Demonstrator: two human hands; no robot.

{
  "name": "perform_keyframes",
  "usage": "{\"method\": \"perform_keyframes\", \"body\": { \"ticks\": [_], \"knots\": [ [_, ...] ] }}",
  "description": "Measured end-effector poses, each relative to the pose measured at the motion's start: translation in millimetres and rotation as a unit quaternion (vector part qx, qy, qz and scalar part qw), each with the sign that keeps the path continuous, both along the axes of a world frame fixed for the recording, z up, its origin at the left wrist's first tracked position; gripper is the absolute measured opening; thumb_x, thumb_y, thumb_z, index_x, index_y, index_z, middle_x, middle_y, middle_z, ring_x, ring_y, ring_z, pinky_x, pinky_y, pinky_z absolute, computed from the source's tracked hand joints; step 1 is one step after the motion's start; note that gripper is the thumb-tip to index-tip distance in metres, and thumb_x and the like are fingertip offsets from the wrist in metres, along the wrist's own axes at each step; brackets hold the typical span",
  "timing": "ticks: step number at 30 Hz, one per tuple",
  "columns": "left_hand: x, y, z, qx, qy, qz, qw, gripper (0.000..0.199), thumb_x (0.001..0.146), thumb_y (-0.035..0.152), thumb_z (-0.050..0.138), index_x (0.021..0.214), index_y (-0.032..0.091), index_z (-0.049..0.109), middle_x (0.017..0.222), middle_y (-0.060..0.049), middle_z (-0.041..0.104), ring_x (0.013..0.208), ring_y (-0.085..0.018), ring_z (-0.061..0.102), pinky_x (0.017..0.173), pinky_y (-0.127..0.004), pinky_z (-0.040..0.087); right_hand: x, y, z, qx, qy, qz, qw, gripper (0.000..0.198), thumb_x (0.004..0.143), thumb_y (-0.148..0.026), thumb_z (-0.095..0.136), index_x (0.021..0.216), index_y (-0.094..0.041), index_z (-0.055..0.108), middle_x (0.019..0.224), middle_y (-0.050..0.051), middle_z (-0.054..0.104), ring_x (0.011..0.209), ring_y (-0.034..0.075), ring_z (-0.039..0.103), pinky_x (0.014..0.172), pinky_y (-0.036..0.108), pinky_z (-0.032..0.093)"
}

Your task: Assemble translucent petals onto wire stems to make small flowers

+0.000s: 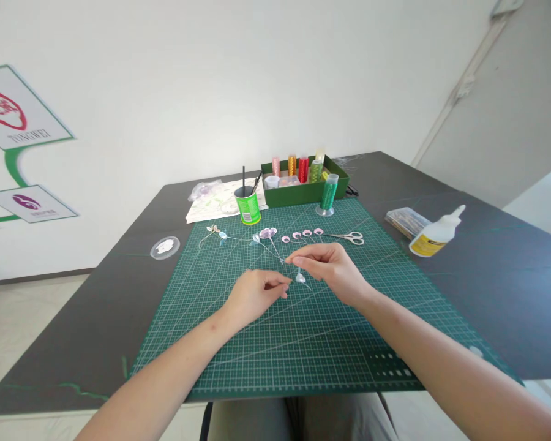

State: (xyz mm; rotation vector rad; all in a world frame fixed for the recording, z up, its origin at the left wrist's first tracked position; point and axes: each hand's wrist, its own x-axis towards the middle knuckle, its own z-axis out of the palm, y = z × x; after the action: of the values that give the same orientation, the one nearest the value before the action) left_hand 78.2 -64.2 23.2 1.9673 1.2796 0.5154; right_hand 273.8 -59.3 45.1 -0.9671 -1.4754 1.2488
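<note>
My left hand (258, 294) rests low over the green cutting mat (239, 361), thumb and forefinger pinched together; what they hold is too small to make out. Just above and to the right, my right hand (333, 269) also pinches with its fingertips, at the lower end of thin wire stems (275, 250). A small pale blue flower (300, 278) lies between the two hands, close to the left fingertips. Beyond them is a lilac flower (268, 233) beside pale blue blossoms (256, 238). Several lilac petal loops (307, 233) on wires lie in a row near the scissors (354, 237).
A green box (294, 196) of thread spools stands at the back, with a green spool (329, 193) before it. Left of it is a green can (248, 207) holding dark sticks. A glue bottle (436, 236) is at right, a small clear dish (164, 247) at left.
</note>
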Motion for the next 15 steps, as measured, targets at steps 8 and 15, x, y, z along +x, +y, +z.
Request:
{"method": "perform_keyframes", "body": {
  "ticks": [8,15],
  "knots": [
    [4,-6,0.1,-0.024,-0.017,-0.053,0.998,0.019,0.087,0.026,0.060,0.092,0.025,0.079,0.081,0.003,0.079,0.074,-0.016,0.072,0.071,-0.025,0.050,0,9,-7,-0.012,-0.016,-0.011,1.000,0.029,0.079,-0.040,0.069,0.090,-0.016,0.080,0.046,-0.003,0.046,0.051,0.012,0.042,0.048,0.026,0.033],
    [5,-8,3.9,0.002,-0.035,-0.059,0.998,0.018,0.088,0.027,0.060,0.091,0.025,0.078,0.079,0.002,0.078,0.069,-0.017,0.071,0.064,-0.025,0.050,3,16,-14,-0.017,-0.050,-0.059,0.997,0.032,0.081,-0.041,0.066,0.093,-0.015,0.080,0.047,-0.002,0.050,0.053,0.013,0.047,0.049,0.027,0.035]
  ]
}}
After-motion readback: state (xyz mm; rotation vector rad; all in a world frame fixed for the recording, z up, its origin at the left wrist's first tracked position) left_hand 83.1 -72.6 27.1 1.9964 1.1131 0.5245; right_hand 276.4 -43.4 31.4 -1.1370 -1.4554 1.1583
